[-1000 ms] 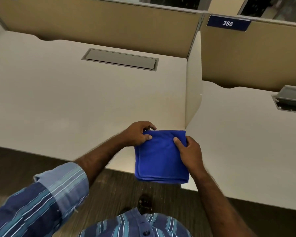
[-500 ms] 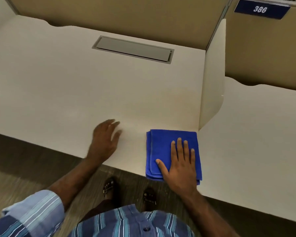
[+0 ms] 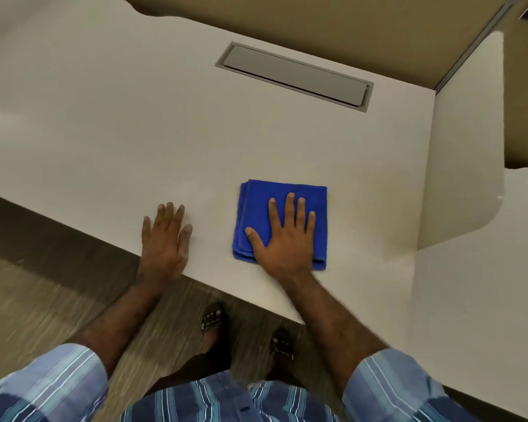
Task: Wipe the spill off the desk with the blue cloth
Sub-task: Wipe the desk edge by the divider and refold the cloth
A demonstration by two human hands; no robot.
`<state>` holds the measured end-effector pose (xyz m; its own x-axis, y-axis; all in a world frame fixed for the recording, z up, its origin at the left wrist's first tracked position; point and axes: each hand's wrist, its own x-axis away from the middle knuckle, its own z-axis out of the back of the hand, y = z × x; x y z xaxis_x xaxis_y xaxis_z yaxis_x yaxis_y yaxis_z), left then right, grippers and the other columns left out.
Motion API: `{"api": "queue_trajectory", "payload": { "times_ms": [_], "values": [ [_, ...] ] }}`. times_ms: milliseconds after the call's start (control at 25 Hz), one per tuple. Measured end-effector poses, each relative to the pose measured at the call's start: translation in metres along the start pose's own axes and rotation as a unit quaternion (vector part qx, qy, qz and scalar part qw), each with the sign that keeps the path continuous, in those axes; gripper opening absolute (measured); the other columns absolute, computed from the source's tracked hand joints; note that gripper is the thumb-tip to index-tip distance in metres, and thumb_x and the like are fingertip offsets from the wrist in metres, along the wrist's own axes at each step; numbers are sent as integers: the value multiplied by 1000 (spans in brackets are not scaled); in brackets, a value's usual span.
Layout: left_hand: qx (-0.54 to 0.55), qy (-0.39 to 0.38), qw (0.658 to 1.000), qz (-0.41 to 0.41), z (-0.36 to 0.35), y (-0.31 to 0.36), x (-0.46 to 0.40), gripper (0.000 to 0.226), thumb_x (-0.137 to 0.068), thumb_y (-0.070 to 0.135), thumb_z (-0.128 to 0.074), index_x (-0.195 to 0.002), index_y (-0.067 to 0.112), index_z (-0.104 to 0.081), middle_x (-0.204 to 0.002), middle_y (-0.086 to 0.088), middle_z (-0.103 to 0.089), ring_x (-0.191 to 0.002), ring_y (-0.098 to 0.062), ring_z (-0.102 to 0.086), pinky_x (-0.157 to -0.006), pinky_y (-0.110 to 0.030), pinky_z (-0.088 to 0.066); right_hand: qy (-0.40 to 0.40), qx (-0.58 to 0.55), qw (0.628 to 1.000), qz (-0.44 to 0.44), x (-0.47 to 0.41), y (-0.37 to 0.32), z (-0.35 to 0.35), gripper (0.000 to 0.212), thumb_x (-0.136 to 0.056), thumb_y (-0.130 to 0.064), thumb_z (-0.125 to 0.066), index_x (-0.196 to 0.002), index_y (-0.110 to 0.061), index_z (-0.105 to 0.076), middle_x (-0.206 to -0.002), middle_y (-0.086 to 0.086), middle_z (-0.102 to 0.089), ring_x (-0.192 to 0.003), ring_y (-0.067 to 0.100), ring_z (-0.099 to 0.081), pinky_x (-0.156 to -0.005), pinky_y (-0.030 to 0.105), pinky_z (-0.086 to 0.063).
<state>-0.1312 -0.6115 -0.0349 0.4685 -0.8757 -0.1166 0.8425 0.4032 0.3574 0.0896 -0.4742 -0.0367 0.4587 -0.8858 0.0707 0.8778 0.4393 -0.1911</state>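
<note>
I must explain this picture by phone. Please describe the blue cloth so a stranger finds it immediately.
Start at the white desk and follow its near edge. The blue cloth lies folded there under the flat right hand. It is the only vivid blue thing on the desk; the left hand beside it presses bare desk.

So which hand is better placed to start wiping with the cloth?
The right hand. It already lies flat on the folded cloth, fingers spread, and can probably just push it over the desk. The left hand rests on bare desk beside the cloth, not touching it.
</note>
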Motion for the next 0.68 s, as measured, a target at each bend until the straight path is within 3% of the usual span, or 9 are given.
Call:
{"api": "queue_trajectory", "payload": {
  "times_ms": [120, 320, 440, 600, 680],
  "values": [
    [-11, 10, 1000, -24, -4, -17, -8, 57, -109, 29, -30, -152, -4, -47, -161, -27, -43, -155, -42, -33, -127, -66, -21, 6, -22, 994, 104, 40, -62, -27, 88, -101, -80, -31, -172, -29, -20, -183, 12, -2, -169, 36, 3, -134, 63, -4],
    [-30, -7, 995, -91, -8, -34, -18, 59, -109, 32, -29, -155, -2, -45, -165, -28, -36, -158, -41, -26, -128, -66, -17, 3, 4, 992, 130, 51, -47, -30, 74, -109, -69, -28, -172, -33, -18, -183, 4, -4, -170, 28, 2, -135, 59, -10],
    [-24, -15, 992, -119, -8, -31, -22, 60, -108, 34, -31, -157, 1, -44, -167, -24, -35, -159, -37, -24, -129, -64, -15, -1, 19, 998, 65, 39, -12, -19, 69, -111, -62, -27, -173, -32, -18, -183, 3, -5, -170, 27, 2, -136, 56, -9],
    [-12, -23, 987, -158, -9, -32, -22, 61, -108, 37, -33, -158, 2, -41, -168, -21, -32, -161, -34, -21, -129, -64, -13, -8, 43, 994, -99, 52, 69, 5, 67, -114, -56, -27, -173, -30, -11, -183, 4, 1, -169, 30, 3, -136, 56, -5],
    [-4, -14, 984, -176, -11, -30, -24, 60, -108, 35, -36, -155, 0, -45, -166, -23, -36, -160, -36, -25, -129, -64, -17, 2, 44, 984, -173, 80, 97, 11, 69, -111, -58, -18, -173, -29, -11, -183, 5, 1, -169, 31, 2, -136, 57, -7]
  ]
}}
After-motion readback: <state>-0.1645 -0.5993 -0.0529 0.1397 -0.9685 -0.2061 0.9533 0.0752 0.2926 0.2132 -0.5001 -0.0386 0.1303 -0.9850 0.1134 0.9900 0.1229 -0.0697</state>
